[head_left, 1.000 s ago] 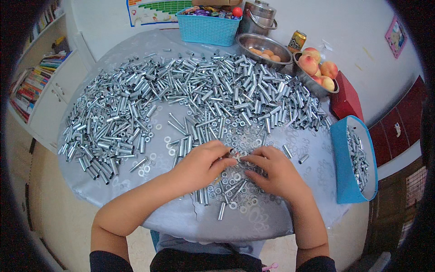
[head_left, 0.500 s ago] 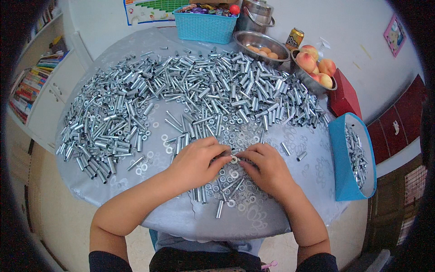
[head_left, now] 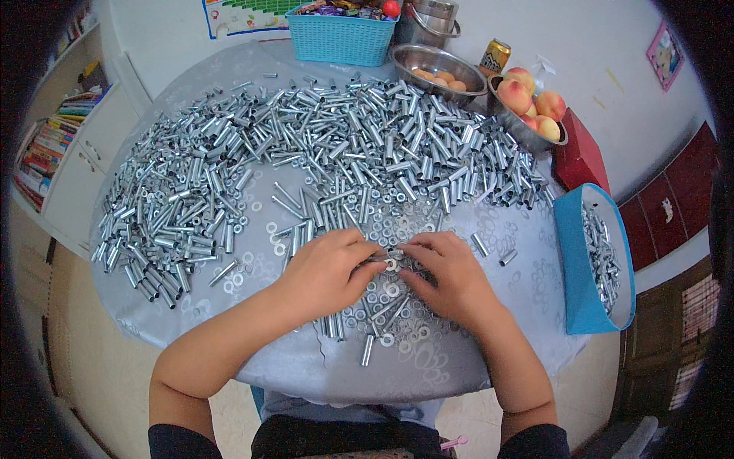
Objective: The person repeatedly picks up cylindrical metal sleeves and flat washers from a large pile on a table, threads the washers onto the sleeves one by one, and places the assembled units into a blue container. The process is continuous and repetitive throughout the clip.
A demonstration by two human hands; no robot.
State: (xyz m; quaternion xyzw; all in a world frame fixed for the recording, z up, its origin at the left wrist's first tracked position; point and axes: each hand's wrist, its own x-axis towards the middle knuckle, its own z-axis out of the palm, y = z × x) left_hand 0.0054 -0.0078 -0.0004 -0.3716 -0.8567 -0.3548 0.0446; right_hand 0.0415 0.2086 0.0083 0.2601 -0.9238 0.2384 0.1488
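My left hand (head_left: 332, 264) and my right hand (head_left: 445, 271) face each other just above the table, fingertips nearly touching. Both are closed in a pinch around a small shiny metal part (head_left: 394, 252) between them; fingers hide most of it. Right by my left thumb tip shows a flat washer (head_left: 391, 265); whether it is held or lies below, I cannot tell. Under and around the hands are loose washers (head_left: 392, 291), thin bolts and short metal tubes. One tube (head_left: 368, 350) lies in front of the hands, near the table's front edge.
A wide heap of metal tubes (head_left: 336, 138) arcs across the table (head_left: 290, 367). At right stands a blue bin (head_left: 569, 268) with metal parts inside. Behind are a red box (head_left: 581, 153), a bowl of peaches (head_left: 527, 138), a bowl of eggs (head_left: 413, 73), a can (head_left: 495, 57) and a blue basket (head_left: 340, 42).
The whole view has shifted slightly. My hands keep the same pinch, and a bit more of the shiny metal shows between the fingertips.
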